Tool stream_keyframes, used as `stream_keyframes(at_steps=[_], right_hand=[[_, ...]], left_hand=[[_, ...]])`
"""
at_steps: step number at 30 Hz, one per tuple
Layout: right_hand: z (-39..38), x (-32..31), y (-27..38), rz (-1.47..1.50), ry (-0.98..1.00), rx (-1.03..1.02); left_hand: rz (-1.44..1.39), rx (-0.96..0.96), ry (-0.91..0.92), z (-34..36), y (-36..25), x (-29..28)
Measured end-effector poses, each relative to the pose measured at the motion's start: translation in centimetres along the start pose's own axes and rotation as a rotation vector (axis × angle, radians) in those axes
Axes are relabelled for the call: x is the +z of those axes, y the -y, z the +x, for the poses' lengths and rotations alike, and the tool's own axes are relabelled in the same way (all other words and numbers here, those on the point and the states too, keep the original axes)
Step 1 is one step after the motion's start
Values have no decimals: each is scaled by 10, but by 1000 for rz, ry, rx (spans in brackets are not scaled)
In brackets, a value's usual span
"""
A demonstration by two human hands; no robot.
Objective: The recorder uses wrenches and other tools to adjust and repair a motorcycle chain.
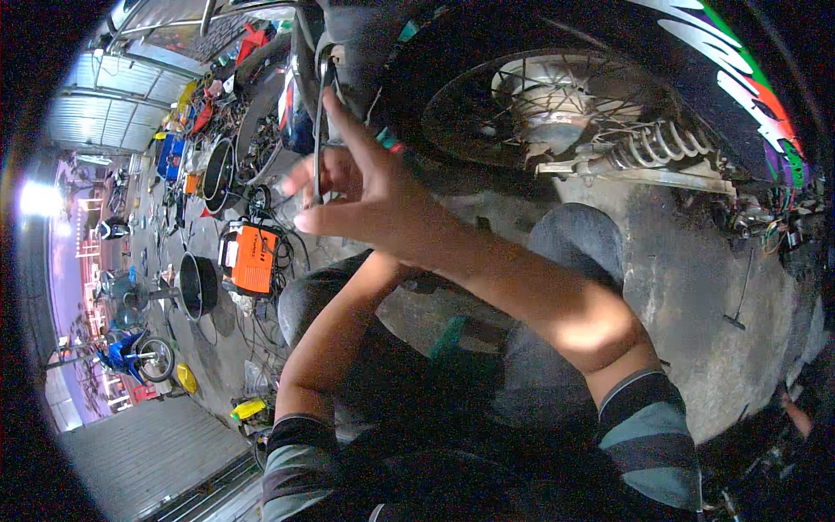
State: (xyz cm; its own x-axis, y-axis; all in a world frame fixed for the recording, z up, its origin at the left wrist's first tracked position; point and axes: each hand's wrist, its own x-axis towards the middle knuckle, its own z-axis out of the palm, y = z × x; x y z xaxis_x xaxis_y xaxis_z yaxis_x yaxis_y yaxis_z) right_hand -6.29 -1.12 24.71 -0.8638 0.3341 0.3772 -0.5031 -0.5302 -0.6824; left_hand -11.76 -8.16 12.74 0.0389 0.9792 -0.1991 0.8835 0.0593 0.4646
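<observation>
My right hand (378, 191) reaches across toward the upper left. Its index finger stretches along a thin metal wrench (318, 139), the thumb lies at the lower end and the other fingers curl round it, slightly blurred. The wrench's upper end is up against dark parts of a motorcycle. My left forearm (339, 317) rises from below and passes behind the right wrist, which hides the left hand and its fingers. Right of the hands are the motorcycle's spoked wheel (500, 96) and a shock absorber with a pale coil spring (665, 146).
My knee (574, 244) is below the wheel. An orange machine (254, 258) with cables stands on the floor to the left, beside a black round tub (197, 285). Farther off are a blue motorcycle (130, 355) and a yellow bottle (249, 409). A long-handled tool (738, 320) lies right.
</observation>
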Motion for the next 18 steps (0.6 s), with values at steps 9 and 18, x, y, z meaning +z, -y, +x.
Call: stream_keyframes(at_steps=[9,18], right_hand=[[0,-9,-29,-337,-93,-34],[13,-36,-72,-377,-388,69]], left_hand=[[44,20,21,-14,13,9],[117,36,53,4,17,20]])
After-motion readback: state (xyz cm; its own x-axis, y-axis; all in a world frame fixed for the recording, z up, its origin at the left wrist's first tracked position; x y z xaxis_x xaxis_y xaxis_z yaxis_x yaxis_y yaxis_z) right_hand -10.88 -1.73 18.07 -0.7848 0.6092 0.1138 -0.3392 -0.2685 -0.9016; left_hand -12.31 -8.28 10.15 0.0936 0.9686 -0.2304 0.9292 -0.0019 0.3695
